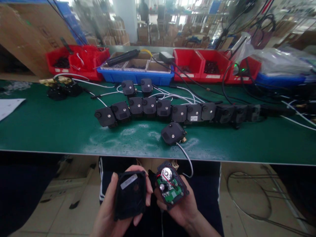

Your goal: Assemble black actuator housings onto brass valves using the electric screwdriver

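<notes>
My left hand is closed around a black plastic cover, its hollow inside turned up and a pale label stamped with digits near its top. Beside it, my right hand grips the open black housing, in which a green circuit board, a round silver part and red wires show. The cover and housing are apart, both held over my lap just off the table's front edge. Nearest on the table is a closed black box-shaped unit with a brass fitting and white cable.
Across the green table runs a row of black units with white cables. Behind stand red bins, a blue tray with a black tool across it, and bagged parts. Black cables hang at the right.
</notes>
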The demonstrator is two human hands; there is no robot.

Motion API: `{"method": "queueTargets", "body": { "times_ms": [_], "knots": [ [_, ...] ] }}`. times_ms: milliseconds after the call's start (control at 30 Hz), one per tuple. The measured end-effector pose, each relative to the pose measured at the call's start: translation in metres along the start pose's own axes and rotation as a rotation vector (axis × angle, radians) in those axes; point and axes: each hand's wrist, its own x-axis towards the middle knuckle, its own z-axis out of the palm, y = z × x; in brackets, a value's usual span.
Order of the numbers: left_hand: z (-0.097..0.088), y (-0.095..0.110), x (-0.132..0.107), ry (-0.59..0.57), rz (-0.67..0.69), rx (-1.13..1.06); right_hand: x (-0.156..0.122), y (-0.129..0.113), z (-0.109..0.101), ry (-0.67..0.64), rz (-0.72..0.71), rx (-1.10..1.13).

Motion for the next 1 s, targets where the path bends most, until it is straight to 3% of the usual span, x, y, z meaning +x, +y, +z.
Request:
{"method": "queueTargets", "body": {
  "times_ms": [100, 467, 700, 1000],
  "knots": [
    [-0.001, 0.001, 0.000, -0.022, -0.012, 0.006, 0.000, 0.000, -0.001, 0.010, 0.042, 0.105],
    [-0.003, -0.001, 0.002, -0.019, -0.001, -0.020, 0.002, 0.001, -0.002, 0.012, 0.067, 0.151],
    [-0.003, 0.000, 0.002, 0.046, -0.049, -0.105, 0.002, 0.002, -0.003, 0.070, 0.096, 0.176],
    [-0.015, -0.001, 0.007, -0.171, -0.070, -0.229, 0.001, 0.003, 0.001, 0.065, 0.067, 0.152]
  ]
}}
